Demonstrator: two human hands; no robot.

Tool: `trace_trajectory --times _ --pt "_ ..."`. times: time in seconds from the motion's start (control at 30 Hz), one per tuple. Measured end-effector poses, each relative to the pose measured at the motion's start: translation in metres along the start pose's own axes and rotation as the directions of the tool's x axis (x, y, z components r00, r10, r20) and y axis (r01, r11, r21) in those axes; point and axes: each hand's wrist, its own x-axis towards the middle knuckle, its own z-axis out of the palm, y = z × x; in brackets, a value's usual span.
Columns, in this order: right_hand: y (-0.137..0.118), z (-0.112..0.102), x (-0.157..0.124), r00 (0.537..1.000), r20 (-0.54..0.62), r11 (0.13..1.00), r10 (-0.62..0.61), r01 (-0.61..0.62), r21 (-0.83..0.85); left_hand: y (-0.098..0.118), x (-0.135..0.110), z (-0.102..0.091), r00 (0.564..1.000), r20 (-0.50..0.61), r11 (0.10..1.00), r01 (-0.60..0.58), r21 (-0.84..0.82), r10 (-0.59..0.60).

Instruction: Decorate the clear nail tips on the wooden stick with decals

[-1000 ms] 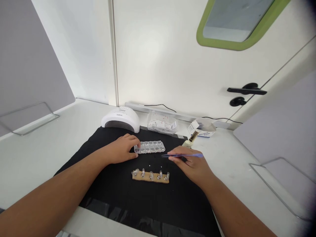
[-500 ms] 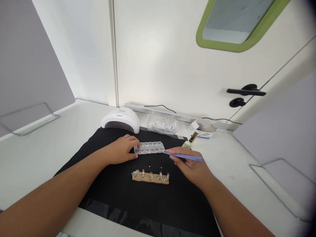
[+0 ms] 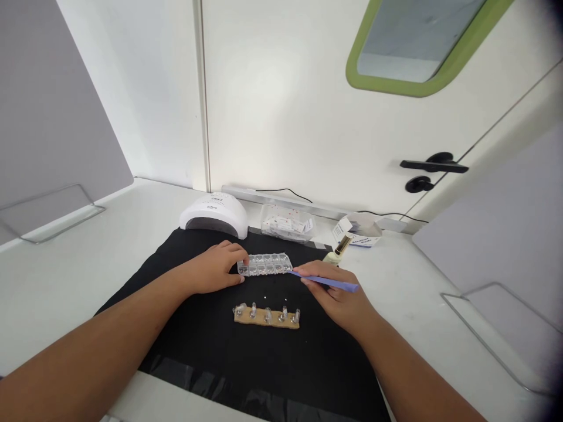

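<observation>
My left hand [image 3: 215, 268] rests on the black mat [image 3: 246, 346] with its fingers closed on the left end of a clear compartment box [image 3: 264, 264] of small beads. My right hand [image 3: 338, 293] pinches purple tweezers [image 3: 323, 281], whose tips touch the right end of the box. Nearer me lies a tan strip [image 3: 266, 316] carrying several clear nail tips on stands. Two tiny white beads lie on the mat between the box and the strip.
A white nail lamp [image 3: 213, 214] stands at the mat's back edge, with a clear plastic tub [image 3: 287, 223], a small bottle [image 3: 338, 249] and an open white carton [image 3: 360, 228] to its right. Grey divider panels on wire stands flank the white table.
My right hand turned the tweezers from pointing left over the mat to angled up, their tips now at the box's right end. My left hand stayed on the box.
</observation>
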Motion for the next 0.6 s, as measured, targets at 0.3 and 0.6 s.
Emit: trace_trajectory --times 0.3,0.6 --pt "-0.0043 -0.0017 0.0005 0.999 0.012 0.999 0.041 -0.041 0.029 0.0006 0.0002 0.0001 1.0 -0.005 1.0 -0.002 -0.004 0.002" --pt "-0.0014 -0.0015 -0.002 0.998 -0.007 0.997 0.069 -0.069 0.044 -0.0012 -0.0014 0.0009 1.0 -0.015 1.0 -0.009 -0.011 0.009"
